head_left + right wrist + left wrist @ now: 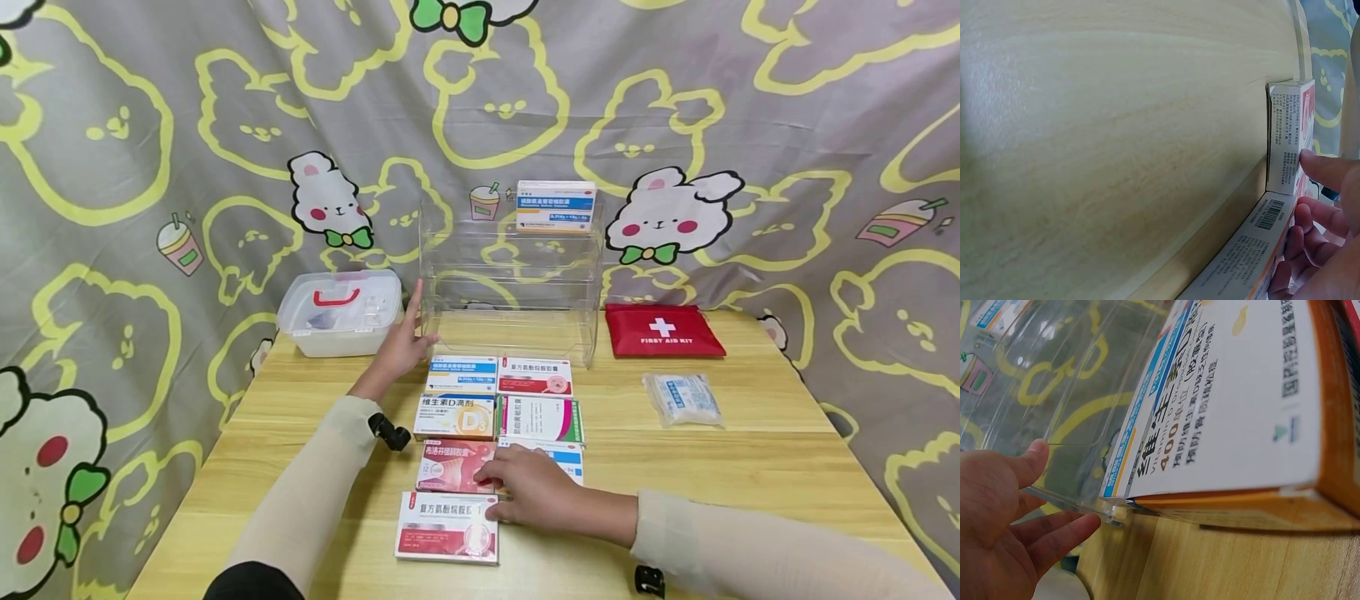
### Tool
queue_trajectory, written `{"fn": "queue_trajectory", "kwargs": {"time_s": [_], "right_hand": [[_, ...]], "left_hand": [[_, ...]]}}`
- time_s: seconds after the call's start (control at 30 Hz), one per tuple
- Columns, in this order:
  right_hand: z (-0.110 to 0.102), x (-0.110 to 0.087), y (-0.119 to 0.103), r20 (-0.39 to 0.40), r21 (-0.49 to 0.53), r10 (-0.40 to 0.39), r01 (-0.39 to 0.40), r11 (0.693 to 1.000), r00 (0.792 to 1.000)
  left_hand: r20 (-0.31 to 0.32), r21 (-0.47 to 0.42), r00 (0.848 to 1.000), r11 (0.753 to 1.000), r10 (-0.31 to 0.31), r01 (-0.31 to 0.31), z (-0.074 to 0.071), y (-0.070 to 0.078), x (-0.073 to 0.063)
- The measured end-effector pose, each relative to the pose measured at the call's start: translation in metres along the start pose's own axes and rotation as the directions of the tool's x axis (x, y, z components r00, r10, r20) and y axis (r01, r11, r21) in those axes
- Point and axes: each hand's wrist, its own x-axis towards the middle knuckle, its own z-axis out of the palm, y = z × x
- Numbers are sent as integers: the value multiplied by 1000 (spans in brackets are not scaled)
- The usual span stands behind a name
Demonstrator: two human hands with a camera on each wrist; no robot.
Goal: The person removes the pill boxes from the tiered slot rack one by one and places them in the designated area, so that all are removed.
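My left hand [403, 346] rests against the left side of a clear tiered display rack [510, 332], fingers extended and thumb at its front edge. My right hand [536, 483] reaches over the lower medicine boxes. Its thumb touches the top right of a white-and-red capsule box [442, 533], and its fingertips are at the right edge of a pink capsule box [447, 465]. Under this hand lies a blue-and-white box [566, 457], partly hidden. Farther up lie a vitamin D drops box [450, 415], a green-and-magenta box [536, 419], another blue-and-white box [461, 375] and another white-and-red box [534, 377].
One blue-and-white box [555, 208] stands on the rack's top tier at the right. Left of the rack is a clear lidded bin [341, 321] with a red handle. On the right lie a red first aid pouch [663, 332] and a clear packet [682, 400]. A patterned curtain [480, 100] hangs behind.
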Motion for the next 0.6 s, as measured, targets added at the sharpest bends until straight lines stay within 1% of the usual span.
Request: {"fn": "queue_trajectory", "kwargs": {"time_s": [0.17,0.3,0.43,0.6], "right_hand": [[-1,0,1,-8,32,-4,4,999,1000],[-4,0,2,7,80,-7,6,997,1000],[-10,1,5,40,156,-20,13,988,999],[-18,3,11,58,269,-43,25,963,997]], "left_hand": [[5,-4,1000,1000,2,-2,0,1,-1],[7,-7,1000,1000,4,-3,-1,2,-1],[6,-8,1000,1000,-2,3,-1,2,-1],[9,-17,1000,1000,-8,8,-1,2,-1]]}}
